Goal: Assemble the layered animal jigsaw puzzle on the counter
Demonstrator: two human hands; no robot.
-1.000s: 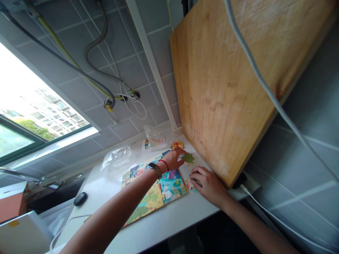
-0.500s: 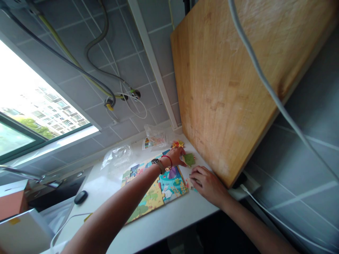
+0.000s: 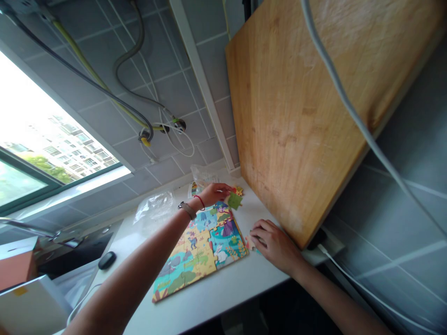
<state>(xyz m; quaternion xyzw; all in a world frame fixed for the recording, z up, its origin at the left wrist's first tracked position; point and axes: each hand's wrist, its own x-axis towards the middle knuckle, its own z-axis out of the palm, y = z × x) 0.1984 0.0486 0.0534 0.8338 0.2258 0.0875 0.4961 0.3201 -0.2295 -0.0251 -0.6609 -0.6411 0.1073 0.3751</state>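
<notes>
My left hand [image 3: 217, 193] reaches over the far right part of a jigsaw puzzle [image 3: 195, 260], pinching a green puzzle piece [image 3: 235, 201] at its fingertips. The puzzle is a colourful animal scene, assembled into a flat board on the white counter. Beyond the held piece lies a small pile of red and yellow pieces [image 3: 239, 190], partly behind my fingers. My right hand [image 3: 274, 242] rests on the counter to the right of the puzzle with its fingers curled. Beside its fingertips show loose pink and blue pieces [image 3: 251, 245]; what lies inside its fingers is hidden.
A large wooden board [image 3: 289, 116] leans against the wall at the right, close to my right hand. Crumpled clear plastic bags [image 3: 153, 207] lie at the back of the white counter [image 3: 216, 298]. A black computer mouse [image 3: 106, 260] sits at the left, near a sink and boxes.
My left hand has moved left, carrying the green piece off its spot on the counter toward the puzzle's far right corner. My right hand has stayed in place.
</notes>
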